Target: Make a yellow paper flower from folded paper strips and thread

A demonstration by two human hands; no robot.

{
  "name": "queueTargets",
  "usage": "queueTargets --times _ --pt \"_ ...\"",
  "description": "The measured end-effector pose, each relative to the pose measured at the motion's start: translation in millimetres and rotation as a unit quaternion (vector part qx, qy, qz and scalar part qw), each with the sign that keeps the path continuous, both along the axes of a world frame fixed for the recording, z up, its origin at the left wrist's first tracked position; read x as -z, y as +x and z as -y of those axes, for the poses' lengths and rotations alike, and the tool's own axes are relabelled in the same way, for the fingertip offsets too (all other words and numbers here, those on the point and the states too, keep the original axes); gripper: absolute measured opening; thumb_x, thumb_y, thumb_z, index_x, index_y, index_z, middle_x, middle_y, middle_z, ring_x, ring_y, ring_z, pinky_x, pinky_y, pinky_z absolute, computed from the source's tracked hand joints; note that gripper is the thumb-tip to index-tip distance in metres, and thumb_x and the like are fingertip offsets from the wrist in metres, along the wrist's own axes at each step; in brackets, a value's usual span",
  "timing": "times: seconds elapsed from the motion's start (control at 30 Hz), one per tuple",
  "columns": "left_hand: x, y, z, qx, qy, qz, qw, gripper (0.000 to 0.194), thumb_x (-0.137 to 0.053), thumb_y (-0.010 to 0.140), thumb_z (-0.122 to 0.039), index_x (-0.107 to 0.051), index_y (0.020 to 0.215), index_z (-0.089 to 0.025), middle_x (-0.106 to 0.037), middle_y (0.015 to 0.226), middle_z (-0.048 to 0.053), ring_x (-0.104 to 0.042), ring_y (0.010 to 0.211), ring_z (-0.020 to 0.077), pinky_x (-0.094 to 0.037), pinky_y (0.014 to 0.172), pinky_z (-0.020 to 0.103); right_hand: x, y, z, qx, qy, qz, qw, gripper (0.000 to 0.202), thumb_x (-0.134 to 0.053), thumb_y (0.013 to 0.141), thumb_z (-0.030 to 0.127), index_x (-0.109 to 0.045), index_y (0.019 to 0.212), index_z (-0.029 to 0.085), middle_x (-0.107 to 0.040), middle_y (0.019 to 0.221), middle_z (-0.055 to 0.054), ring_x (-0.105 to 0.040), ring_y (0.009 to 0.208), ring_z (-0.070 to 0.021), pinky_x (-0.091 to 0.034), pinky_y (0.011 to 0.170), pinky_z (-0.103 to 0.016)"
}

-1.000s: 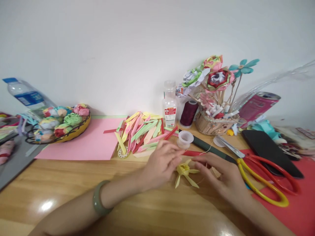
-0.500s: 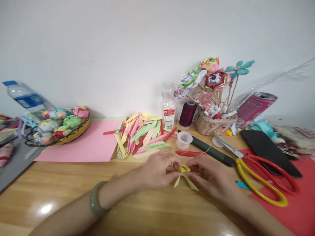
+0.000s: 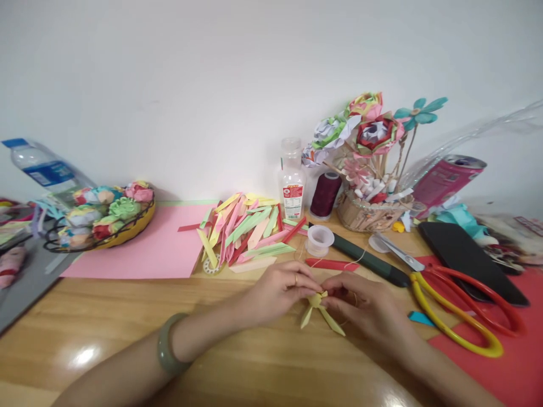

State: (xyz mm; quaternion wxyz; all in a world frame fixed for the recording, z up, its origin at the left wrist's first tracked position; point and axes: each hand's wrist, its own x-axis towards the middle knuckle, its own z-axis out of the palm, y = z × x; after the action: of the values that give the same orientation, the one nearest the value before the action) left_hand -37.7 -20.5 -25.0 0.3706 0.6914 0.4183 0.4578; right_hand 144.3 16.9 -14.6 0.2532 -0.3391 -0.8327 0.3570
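A small yellow folded paper piece is held between my two hands above the wooden table, its two pointed tails hanging toward me. My left hand, with a ring on one finger, pinches its upper left side. The fingers of my right hand are closed on its right side. Thin thread loops near my right fingers. Just beyond my hands are a red paper strip and a small clear plastic cup.
Folded paper strips lie in a pile behind my left hand. Scissors, a black phone and red paper are on the right. A flower basket, thread spool and glass bottle stand behind; a basket of paper flowers is left.
My left fingers have shifted right and up over the top of the yellow piece, closer to my right fingers. The piece has turned slightly. The view has shifted a little.
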Motion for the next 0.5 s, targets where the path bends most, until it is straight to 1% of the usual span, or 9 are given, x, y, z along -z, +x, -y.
queueTargets --times 0.07,0.13,0.2,0.27,0.3,0.33,0.37,0.43,0.5 --pt "-0.3 0.5 -1.1 -0.033 -0.069 0.036 0.996 0.008 -0.059 0.075 -0.015 -0.064 0.08 -0.017 -0.061 0.081 0.003 -0.059 0.075 0.0135 -0.048 0.068 0.026 -0.3 0.0 0.0 0.006 0.027 -0.007 1.0 0.011 -0.057 0.08 0.026 -0.061 0.073 0.019 -0.061 0.064 0.0 -0.055 0.056 -0.013 -0.043 0.05 -0.024" --pt "-1.7 -0.2 -2.3 -0.08 -0.105 0.074 0.988 0.006 -0.06 0.073 -0.015 -0.061 0.08 -0.016 -0.06 0.08 0.003 -0.058 0.073 0.0133 -0.048 0.068 0.026 -1.1 0.9 -0.8 -0.002 0.059 -0.021 0.998 0.015 -0.055 0.082 0.026 -0.059 0.069 0.019 -0.06 0.064 -0.001 -0.054 0.058 -0.0137 -0.043 0.052 -0.025" --pt "-3.7 -1.8 -3.1 -0.137 -0.091 0.086 0.983 0.004 -0.057 0.075 -0.016 -0.058 0.079 -0.016 -0.06 0.081 0.003 -0.058 0.076 0.0138 -0.047 0.072 0.028 -2.5 2.2 -1.9 -0.012 0.089 -0.041 0.995 0.015 -0.055 0.083 0.024 -0.057 0.069 0.02 -0.059 0.068 -0.001 -0.056 0.064 -0.0146 -0.044 0.057 -0.026" --pt "-5.6 -3.3 -3.2 -0.198 -0.068 0.071 0.975 0.004 -0.054 0.076 -0.017 -0.056 0.08 -0.016 -0.059 0.085 0.004 -0.056 0.081 0.0149 -0.046 0.074 0.029 -3.7 3.9 -2.5 -0.005 0.125 -0.059 0.99 0.012 -0.056 0.082 0.021 -0.056 0.07 0.02 -0.059 0.072 -0.002 -0.057 0.07 -0.0153 -0.045 0.061 -0.027" --pt "-6.3 -3.8 -3.0 -0.218 -0.068 0.062 0.972 0.005 -0.054 0.077 -0.017 -0.055 0.082 -0.017 -0.059 0.087 0.004 -0.056 0.082 0.0153 -0.046 0.074 0.029 -3.9 4.8 -2.6 0.002 0.148 -0.067 0.987 0.011 -0.057 0.081 0.02 -0.055 0.071 0.021 -0.059 0.074 -0.002 -0.057 0.072 -0.0153 -0.046 0.061 -0.027" --pt "-6.8 -3.8 -2.7 -0.224 -0.076 0.056 0.97 0.006 -0.054 0.077 -0.019 -0.055 0.083 -0.017 -0.058 0.088 0.005 -0.055 0.083 0.0155 -0.045 0.074 0.029 -3.6 5.6 -2.4 0.008 0.171 -0.072 0.983 0.01 -0.058 0.081 0.018 -0.055 0.072 0.021 -0.058 0.075 -0.002 -0.057 0.072 -0.015 -0.046 0.061 -0.026" --pt "-7.1 -3.4 -2.4 -0.215 -0.094 0.057 0.97 0.009 -0.053 0.078 -0.021 -0.054 0.085 -0.017 -0.058 0.089 0.005 -0.055 0.082 0.0154 -0.045 0.073 0.028 -3.0 6.3 -2.2 0.011 0.195 -0.076 0.978 0.009 -0.059 0.08 0.017 -0.055 0.073 0.021 -0.057 0.076 -0.002 -0.057 0.072 -0.0145 -0.046 0.06 -0.025" --pt "-7.2 -1.5 -2.0 -0.163 -0.154 0.091 0.97 0.014 -0.053 0.079 -0.027 -0.052 0.089 -0.017 -0.059 0.087 0.004 -0.055 0.078 0.0143 -0.045 0.071 0.028 -1.3 6.9 -1.2 0.003 0.239 -0.076 0.968 0.009 -0.059 0.08 0.014 -0.055 0.076 0.021 -0.057 0.076 -0.002 -0.057 0.07 -0.0134 -0.045 0.059 -0.024" --pt "-7.0 1.0 -2.5 -0.104 -0.217 0.139 0.961 0.018 -0.055 0.078 -0.03 -0.052 0.089 -0.017 -0.058 0.083 0.003 -0.055 0.071 0.0125 -0.045 0.067 0.026 -0.2 6.5 0.0 -0.02 0.277 -0.066 0.958 0.009 -0.057 0.08 0.012 -0.055 0.078 0.021 -0.058 0.075 -0.002 -0.057 0.067 -0.0129 -0.045 0.057 -0.024"
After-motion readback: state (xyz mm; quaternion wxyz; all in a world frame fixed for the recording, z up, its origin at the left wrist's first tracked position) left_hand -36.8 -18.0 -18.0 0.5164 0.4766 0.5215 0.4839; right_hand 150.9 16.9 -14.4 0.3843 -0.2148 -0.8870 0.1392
